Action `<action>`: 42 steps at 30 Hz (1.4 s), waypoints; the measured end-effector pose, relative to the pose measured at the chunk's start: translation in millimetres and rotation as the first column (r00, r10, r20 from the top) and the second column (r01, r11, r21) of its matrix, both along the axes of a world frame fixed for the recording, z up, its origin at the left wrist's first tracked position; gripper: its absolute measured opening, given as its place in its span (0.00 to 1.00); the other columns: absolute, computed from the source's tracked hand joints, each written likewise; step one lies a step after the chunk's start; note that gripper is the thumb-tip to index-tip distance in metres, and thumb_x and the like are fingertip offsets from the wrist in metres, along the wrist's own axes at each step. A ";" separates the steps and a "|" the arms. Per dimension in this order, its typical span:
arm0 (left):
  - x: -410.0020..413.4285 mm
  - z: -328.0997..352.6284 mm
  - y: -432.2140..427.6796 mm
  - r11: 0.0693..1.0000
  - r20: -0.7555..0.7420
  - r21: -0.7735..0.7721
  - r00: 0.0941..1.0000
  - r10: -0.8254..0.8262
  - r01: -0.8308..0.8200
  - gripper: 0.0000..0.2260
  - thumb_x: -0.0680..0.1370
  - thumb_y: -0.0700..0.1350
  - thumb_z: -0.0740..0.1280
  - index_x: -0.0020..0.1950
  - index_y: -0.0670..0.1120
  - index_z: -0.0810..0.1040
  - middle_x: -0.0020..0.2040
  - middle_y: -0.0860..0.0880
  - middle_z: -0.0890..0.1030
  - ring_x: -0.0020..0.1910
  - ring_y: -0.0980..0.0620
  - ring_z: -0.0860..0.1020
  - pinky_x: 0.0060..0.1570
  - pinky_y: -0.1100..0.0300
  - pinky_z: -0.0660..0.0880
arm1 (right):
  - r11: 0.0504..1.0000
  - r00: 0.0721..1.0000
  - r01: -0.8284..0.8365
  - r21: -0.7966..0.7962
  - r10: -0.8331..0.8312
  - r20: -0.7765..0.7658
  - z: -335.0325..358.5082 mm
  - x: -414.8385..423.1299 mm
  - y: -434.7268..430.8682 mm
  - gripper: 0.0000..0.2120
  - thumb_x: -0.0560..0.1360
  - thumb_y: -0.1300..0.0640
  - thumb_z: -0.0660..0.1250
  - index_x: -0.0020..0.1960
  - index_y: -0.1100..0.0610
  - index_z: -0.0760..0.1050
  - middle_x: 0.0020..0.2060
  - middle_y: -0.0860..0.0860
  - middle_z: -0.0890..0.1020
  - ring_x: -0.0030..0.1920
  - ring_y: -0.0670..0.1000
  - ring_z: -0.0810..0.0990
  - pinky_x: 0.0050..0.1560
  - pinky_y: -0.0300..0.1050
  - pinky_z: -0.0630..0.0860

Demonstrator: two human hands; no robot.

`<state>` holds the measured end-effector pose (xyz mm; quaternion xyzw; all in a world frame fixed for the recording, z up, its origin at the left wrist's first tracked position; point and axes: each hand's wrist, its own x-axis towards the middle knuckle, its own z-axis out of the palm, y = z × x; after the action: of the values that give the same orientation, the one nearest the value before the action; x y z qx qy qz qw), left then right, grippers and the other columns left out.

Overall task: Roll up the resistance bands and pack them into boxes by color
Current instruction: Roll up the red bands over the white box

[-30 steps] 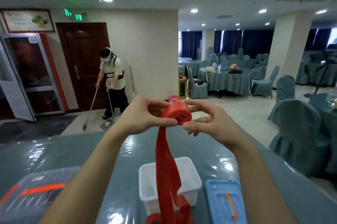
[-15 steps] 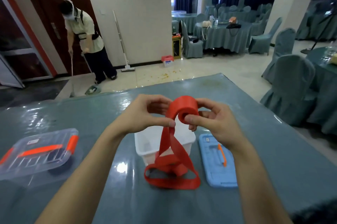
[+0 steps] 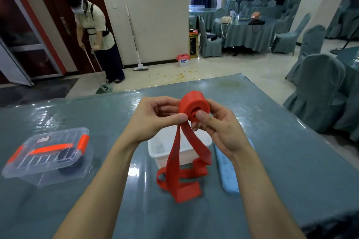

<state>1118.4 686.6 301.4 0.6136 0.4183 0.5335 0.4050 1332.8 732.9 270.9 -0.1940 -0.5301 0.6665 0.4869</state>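
Winding in progress: above the white box (image 3: 155,148), the left hand (image 3: 153,116) pinches a red resistance band (image 3: 186,153) between thumb and forefinger just where the strap leaves its coil (image 3: 194,102). The right hand (image 3: 219,129) clamps that coil, thumb pressed on the near face and fingers curled behind. The coil is held in the air, its axis running roughly near to far and its hollow core facing the person. The unrolled tail (image 3: 179,186) drops lengthwise down the front of the white box and lies in loose folds on the table (image 3: 291,151) on the box's near side, so a good share of the band is not yet wound. The next move appears to call for turning the coil while the pinching fingers keep the strap flat and taut, so that the turns stack evenly. Just right of the white box lies a blue lid (image 3: 227,176); well to its left sits a clear box (image 3: 48,157) with orange latches, lid on.
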 end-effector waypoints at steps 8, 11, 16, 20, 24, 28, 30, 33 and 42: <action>5.1 1.3 -1.9 0.999 -0.050 0.021 0.998 0.050 -0.049 0.17 0.71 0.39 0.84 0.58 0.45 0.88 0.52 0.43 0.91 0.52 0.45 0.90 0.54 0.57 0.85 | 1.000 1.000 0.004 0.007 -0.004 0.020 -4.7 -2.2 -5.9 0.21 0.72 0.57 0.79 0.63 0.62 0.81 0.48 0.54 0.87 0.40 0.55 0.87 0.48 0.46 0.84; -2.2 13.2 -4.2 0.995 -0.304 0.063 0.948 0.098 -0.083 0.16 0.71 0.39 0.85 0.55 0.48 0.89 0.46 0.50 0.91 0.47 0.52 0.90 0.50 0.61 0.85 | 0.989 0.940 0.027 0.145 -0.075 0.332 2.4 14.9 -1.1 0.28 0.68 0.54 0.86 0.66 0.52 0.83 0.52 0.55 0.88 0.42 0.57 0.87 0.46 0.50 0.83; 0.1 51.1 -2.9 0.996 -0.845 0.083 0.532 0.052 0.036 0.16 0.69 0.51 0.83 0.55 0.50 0.90 0.45 0.56 0.90 0.45 0.59 0.88 0.54 0.53 0.86 | 0.867 0.614 -0.121 0.484 -0.318 0.723 34.9 20.5 6.1 0.35 0.63 0.42 0.87 0.68 0.35 0.80 0.51 0.32 0.83 0.36 0.44 0.80 0.38 0.37 0.76; -5.1 57.3 -1.8 0.998 -0.810 0.058 0.585 0.048 -0.003 0.21 0.70 0.49 0.85 0.61 0.49 0.88 0.50 0.54 0.90 0.50 0.59 0.88 0.59 0.53 0.85 | 0.848 0.611 -0.101 0.520 -0.359 0.705 39.3 12.5 1.3 0.19 0.68 0.46 0.85 0.57 0.44 0.85 0.35 0.44 0.84 0.35 0.49 0.83 0.40 0.49 0.81; -14.6 30.8 -11.2 1.000 -0.456 0.015 0.890 0.006 0.000 0.24 0.70 0.42 0.85 0.65 0.45 0.85 0.55 0.48 0.90 0.57 0.51 0.89 0.63 0.53 0.83 | 0.910 0.862 0.032 0.414 -0.235 0.449 31.5 18.4 0.9 0.21 0.72 0.55 0.84 0.63 0.52 0.83 0.41 0.55 0.88 0.36 0.56 0.87 0.44 0.52 0.85; -9.1 27.6 -3.6 0.996 -0.014 0.084 0.999 0.033 -0.032 0.23 0.71 0.36 0.82 0.64 0.45 0.84 0.55 0.47 0.90 0.56 0.50 0.89 0.56 0.58 0.84 | 0.940 0.969 0.106 0.325 -0.171 0.178 42.0 1.8 3.1 0.20 0.74 0.57 0.79 0.65 0.56 0.82 0.53 0.58 0.87 0.43 0.59 0.86 0.44 0.50 0.84; -10.3 45.0 4.7 0.989 0.048 0.140 0.998 0.049 -0.055 0.21 0.73 0.35 0.79 0.65 0.44 0.84 0.56 0.46 0.90 0.57 0.49 0.88 0.58 0.57 0.83 | 0.953 0.987 0.134 0.273 -0.152 0.047 56.2 -9.0 5.0 0.23 0.74 0.53 0.79 0.66 0.58 0.81 0.55 0.57 0.86 0.48 0.59 0.86 0.46 0.50 0.84; -12.3 85.9 12.5 0.976 0.053 0.199 0.995 0.084 -0.093 0.18 0.73 0.39 0.80 0.62 0.47 0.87 0.55 0.44 0.90 0.56 0.48 0.89 0.58 0.57 0.83 | 0.964 0.991 0.130 0.230 -0.118 -0.066 88.6 -21.0 10.8 0.22 0.73 0.50 0.77 0.65 0.56 0.81 0.55 0.55 0.86 0.52 0.57 0.86 0.50 0.47 0.84; -29.7 172.1 8.1 0.916 0.021 0.388 0.995 0.097 -0.098 0.19 0.73 0.48 0.84 0.62 0.50 0.88 0.56 0.44 0.90 0.57 0.44 0.89 0.57 0.55 0.84 | 0.958 0.964 0.003 0.286 0.073 -0.257 162.4 -50.9 14.1 0.31 0.74 0.51 0.77 0.71 0.64 0.75 0.67 0.63 0.82 0.61 0.59 0.86 0.56 0.49 0.84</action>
<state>1088.7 694.6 473.5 0.6597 0.3338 0.6258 0.2484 1281.9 746.9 433.3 -0.0221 -0.5538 0.6121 0.5641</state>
